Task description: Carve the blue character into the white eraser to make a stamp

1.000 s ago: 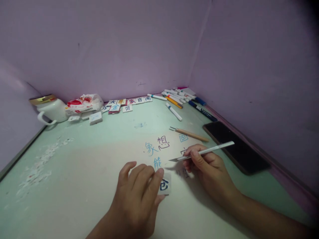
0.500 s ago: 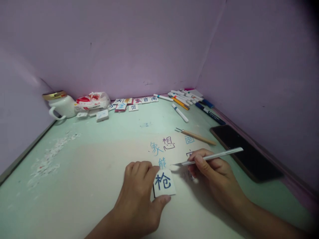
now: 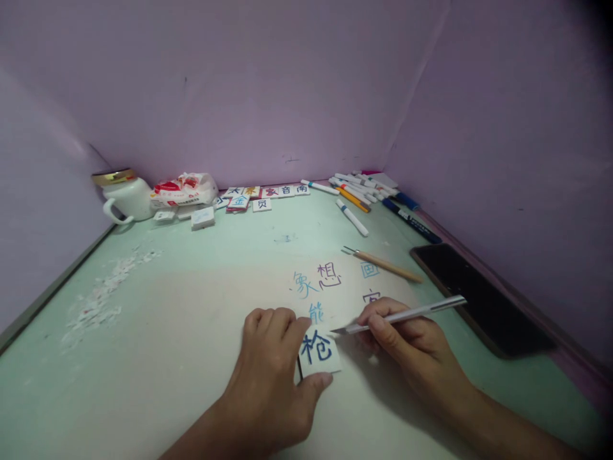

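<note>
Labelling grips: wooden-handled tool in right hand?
No, the right hand holds a silver knife; the wooden-handled tool lies on the table.

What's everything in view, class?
Held tile: one, white, centre
Knife: one, silver, beside tile
Wooden tool: one, tan, right
Phone: one, black, right
Pens: many, mostly white, back right
Other tiles: several, mostly white, back
Packet: one, red and white, back
Blocks: several, white, by packet
Mug: one, white and gold, left
Shavings: many, white, left
Written characters: several, blue, purple, centre
Table: one, green, beneath
Walls: three, purple, around
Left hand: one, holding tile
Right hand: one, holding knife
</note>
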`<action>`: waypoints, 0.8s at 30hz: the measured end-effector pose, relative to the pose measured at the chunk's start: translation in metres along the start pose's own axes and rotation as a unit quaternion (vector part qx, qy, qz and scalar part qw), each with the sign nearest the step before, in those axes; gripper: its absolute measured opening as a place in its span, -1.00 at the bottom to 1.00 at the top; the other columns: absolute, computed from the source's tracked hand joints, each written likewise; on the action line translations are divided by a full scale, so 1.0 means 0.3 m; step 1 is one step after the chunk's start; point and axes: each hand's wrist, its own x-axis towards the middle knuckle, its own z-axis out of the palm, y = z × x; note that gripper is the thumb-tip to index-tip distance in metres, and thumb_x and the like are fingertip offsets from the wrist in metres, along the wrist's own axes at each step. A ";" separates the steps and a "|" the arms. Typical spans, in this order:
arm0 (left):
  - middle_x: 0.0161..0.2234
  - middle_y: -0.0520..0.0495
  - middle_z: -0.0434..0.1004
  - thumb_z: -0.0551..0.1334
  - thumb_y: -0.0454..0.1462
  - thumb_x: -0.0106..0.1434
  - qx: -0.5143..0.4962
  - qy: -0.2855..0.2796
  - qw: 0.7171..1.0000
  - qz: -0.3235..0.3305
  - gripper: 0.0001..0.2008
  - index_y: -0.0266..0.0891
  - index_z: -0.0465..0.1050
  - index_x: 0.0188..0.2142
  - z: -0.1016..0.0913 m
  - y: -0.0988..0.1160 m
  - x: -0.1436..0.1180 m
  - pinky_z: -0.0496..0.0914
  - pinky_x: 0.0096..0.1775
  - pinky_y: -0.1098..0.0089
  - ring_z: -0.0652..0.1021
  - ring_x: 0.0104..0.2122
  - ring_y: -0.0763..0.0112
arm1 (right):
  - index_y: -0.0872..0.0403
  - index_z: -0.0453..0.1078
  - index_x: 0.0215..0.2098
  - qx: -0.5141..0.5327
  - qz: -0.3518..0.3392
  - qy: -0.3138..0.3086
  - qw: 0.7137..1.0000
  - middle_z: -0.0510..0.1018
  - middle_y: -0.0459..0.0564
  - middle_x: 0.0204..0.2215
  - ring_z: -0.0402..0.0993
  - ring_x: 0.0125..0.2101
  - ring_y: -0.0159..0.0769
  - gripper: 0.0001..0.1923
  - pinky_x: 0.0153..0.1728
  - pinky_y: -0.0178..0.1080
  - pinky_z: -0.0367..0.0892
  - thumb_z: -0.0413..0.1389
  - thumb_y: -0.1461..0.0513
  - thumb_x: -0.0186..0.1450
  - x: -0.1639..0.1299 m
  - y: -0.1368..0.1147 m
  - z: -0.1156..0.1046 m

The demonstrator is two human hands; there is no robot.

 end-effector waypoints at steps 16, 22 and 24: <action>-0.14 -0.14 0.40 0.31 -0.37 -0.04 -0.066 -0.076 0.992 -0.072 -0.58 -0.18 0.33 -0.15 -0.041 -0.027 0.011 0.31 -0.07 -0.08 0.42 -0.12 0.05 | 0.07 0.38 -0.47 0.056 0.061 0.042 0.996 0.36 -0.12 -0.60 0.28 -0.56 -0.38 -0.67 -0.52 -0.33 0.17 0.08 0.02 0.30 0.010 0.006 0.006; -0.15 -0.16 0.42 0.36 -0.35 -0.06 -0.053 -0.057 0.995 -0.068 -0.58 -0.23 0.35 -0.17 -0.034 -0.022 0.018 0.30 -0.05 -0.07 0.42 -0.12 0.05 | 0.09 0.39 -0.49 0.075 0.061 0.055 0.994 0.35 -0.13 -0.62 0.24 -0.59 -0.41 -0.66 -0.55 -0.33 0.14 0.12 0.01 0.27 0.019 0.006 0.016; -0.14 -0.16 0.41 0.36 -0.34 -0.04 -0.054 -0.058 0.995 -0.065 -0.58 -0.24 0.35 -0.15 -0.033 -0.027 0.017 0.27 -0.03 -0.06 0.41 -0.10 0.05 | 0.09 0.38 -0.49 0.094 0.082 0.051 0.991 0.35 -0.13 -0.63 0.23 -0.59 -0.40 -0.66 -0.55 -0.33 0.14 0.14 0.00 0.26 0.021 -0.003 0.017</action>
